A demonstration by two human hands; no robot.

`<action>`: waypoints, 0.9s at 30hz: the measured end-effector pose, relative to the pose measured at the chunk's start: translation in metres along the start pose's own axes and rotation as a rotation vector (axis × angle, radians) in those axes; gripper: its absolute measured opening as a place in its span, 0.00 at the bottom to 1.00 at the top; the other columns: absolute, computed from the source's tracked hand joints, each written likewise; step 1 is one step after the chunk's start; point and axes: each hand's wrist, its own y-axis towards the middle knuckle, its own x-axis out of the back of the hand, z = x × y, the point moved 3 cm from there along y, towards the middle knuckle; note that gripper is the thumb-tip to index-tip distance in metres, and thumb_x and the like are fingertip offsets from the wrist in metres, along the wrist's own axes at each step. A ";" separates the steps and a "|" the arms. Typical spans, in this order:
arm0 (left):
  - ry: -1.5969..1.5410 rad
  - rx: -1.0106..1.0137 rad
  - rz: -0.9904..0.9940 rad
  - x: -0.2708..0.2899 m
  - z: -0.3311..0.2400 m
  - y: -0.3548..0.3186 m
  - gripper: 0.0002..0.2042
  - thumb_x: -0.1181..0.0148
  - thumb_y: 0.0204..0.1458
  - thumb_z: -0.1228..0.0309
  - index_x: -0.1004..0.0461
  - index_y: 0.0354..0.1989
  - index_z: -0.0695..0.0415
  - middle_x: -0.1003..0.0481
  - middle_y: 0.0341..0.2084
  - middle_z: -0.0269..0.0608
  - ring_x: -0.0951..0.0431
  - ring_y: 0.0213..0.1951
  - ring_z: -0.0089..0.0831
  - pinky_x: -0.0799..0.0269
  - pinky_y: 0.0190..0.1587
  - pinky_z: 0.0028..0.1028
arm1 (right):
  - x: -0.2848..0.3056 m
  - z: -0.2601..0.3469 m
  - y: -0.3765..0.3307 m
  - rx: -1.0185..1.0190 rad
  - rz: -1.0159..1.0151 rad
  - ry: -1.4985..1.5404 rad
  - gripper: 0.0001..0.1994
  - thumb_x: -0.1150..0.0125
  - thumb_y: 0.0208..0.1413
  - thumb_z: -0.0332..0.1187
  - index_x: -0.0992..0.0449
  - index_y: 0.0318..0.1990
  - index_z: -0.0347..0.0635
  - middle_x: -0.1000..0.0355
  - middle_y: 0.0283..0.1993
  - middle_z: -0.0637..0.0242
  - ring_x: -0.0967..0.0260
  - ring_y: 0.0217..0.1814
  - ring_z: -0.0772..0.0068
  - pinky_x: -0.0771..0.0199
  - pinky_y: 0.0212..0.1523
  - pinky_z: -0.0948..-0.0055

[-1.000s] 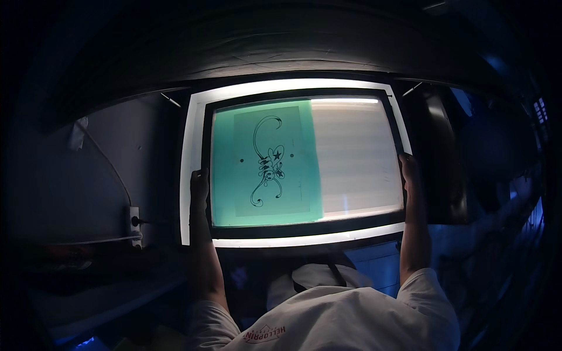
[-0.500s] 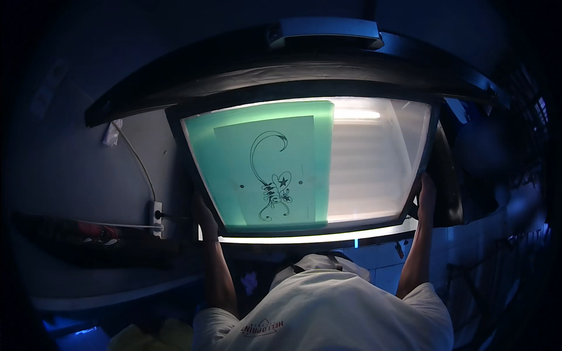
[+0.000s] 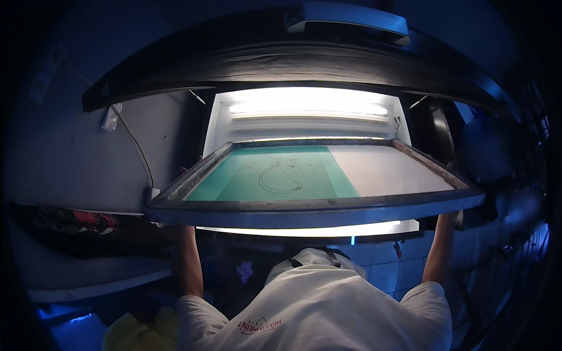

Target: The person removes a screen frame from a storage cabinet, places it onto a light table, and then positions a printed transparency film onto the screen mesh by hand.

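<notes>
I hold a large screen-printing frame [image 3: 316, 212] level at chest height, in front of a lit light box [image 3: 304, 111]. Its dark metal rim surrounds a mesh whose left half is green [image 3: 246, 181] with a dark curly drawing [image 3: 281, 178]. The right half [image 3: 386, 169] is pale and bare. My left hand [image 3: 186, 233] reaches under the frame's near left corner, and my right hand [image 3: 447, 221] under its near right corner. The rim hides most of both hands, so only wrists and forearms show.
A dark raised lid [image 3: 281, 52] arches over the light box. At the left are a grey wall with a cable and socket [image 3: 151, 193] and a shelf holding dark printed cloth [image 3: 88, 222]. Pale tiles [image 3: 380, 275] show at lower right, and something yellow [image 3: 134, 333] at lower left.
The frame has tipped from upright against the light, its face toward me, to nearly flat. My hands, earlier gripping its two sides in plain view, are now under its near edge.
</notes>
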 end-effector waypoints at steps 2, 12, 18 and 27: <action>0.052 0.034 -0.031 0.004 -0.007 0.011 0.20 0.51 0.60 0.54 0.31 0.53 0.54 0.31 0.41 0.30 0.34 0.37 0.20 0.38 0.43 0.25 | -0.001 0.003 0.011 -0.114 0.142 -0.115 0.24 0.50 0.62 0.46 0.37 0.60 0.42 0.29 0.47 0.69 0.31 0.49 0.77 0.30 0.50 0.72; 0.636 0.039 0.042 0.012 0.062 0.114 0.30 0.44 0.54 0.65 0.44 0.65 0.60 0.32 0.56 0.43 0.33 0.57 0.33 0.40 0.60 0.31 | -0.023 -0.098 0.095 -0.250 0.121 -0.640 0.26 0.42 0.51 0.29 0.37 0.60 0.36 0.31 0.48 0.61 0.34 0.52 0.67 0.39 0.55 0.71; 0.831 0.030 -0.153 0.024 0.124 0.167 0.35 0.41 0.42 0.72 0.42 0.63 0.63 0.32 0.55 0.53 0.31 0.56 0.39 0.37 0.58 0.33 | -0.026 -0.148 0.133 -0.113 -0.108 -0.868 0.29 0.41 0.42 0.28 0.34 0.57 0.38 0.29 0.44 0.62 0.32 0.48 0.68 0.36 0.51 0.71; 1.065 0.028 -0.299 0.041 0.170 0.204 0.36 0.38 0.39 0.68 0.39 0.62 0.53 0.35 0.51 0.58 0.34 0.55 0.52 0.39 0.59 0.41 | 0.002 -0.180 0.161 -0.095 -0.035 -0.799 0.28 0.42 0.37 0.26 0.29 0.54 0.39 0.26 0.40 0.62 0.29 0.44 0.66 0.33 0.48 0.71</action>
